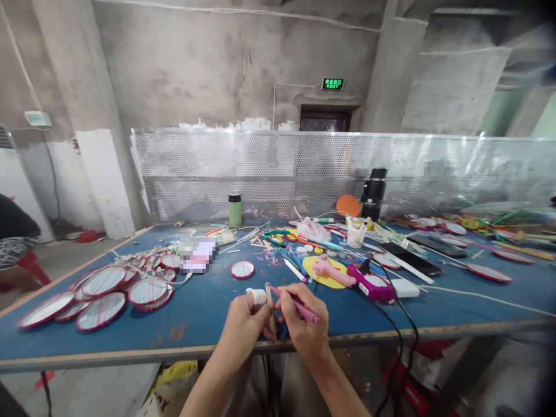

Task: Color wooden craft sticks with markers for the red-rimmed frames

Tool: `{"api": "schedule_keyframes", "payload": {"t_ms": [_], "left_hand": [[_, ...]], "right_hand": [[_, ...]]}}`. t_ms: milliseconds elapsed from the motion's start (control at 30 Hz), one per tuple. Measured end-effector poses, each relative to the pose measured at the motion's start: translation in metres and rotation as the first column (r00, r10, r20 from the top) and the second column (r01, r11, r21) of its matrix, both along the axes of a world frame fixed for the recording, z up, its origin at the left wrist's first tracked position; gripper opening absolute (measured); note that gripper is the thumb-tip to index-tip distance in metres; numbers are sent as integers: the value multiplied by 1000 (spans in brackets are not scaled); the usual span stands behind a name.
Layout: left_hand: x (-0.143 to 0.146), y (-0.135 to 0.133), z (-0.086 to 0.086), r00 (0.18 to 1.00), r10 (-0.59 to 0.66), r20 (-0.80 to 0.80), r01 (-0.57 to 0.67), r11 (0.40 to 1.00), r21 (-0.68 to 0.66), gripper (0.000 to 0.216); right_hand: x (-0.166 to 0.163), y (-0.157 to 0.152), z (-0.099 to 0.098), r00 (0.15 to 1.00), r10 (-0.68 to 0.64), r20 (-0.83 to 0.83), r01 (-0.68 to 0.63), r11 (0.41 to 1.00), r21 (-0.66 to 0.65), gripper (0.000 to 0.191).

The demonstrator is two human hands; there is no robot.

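My left hand (247, 322) is closed around a thin wooden stick (270, 307) held upright, and white tape wraps one finger (257, 296). My right hand (303, 327) grips a pink pen (295, 304) whose tip touches the top of the stick. Both hands hover over the near edge of the blue table (208, 310). A small round red-rimmed disc (242, 269) lies just beyond them.
Several red-rimmed round discs (104, 288) are piled at the left. A pink and purple glue gun (354, 278) with black cord, a yellow disc (324, 273), phones (410, 258), a green bottle (235, 210), sticks and a perforated metal screen (304, 168) stand behind. A person sits far left (15, 237).
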State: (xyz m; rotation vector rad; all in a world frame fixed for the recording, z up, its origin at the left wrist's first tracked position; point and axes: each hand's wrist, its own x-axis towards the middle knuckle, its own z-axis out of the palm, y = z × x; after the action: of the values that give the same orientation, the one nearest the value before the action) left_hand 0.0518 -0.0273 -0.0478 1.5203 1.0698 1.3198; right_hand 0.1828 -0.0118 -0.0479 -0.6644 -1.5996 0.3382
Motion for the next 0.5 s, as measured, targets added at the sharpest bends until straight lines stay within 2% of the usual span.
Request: {"api": "schedule_keyframes", "payload": {"t_ms": [500], "left_hand": [[0,-2,4,1000,9,-23,-9,1000,-9,37]], "right_hand": [[1,3,-3,1000,-15,-8,15,1000,5,15]]}}
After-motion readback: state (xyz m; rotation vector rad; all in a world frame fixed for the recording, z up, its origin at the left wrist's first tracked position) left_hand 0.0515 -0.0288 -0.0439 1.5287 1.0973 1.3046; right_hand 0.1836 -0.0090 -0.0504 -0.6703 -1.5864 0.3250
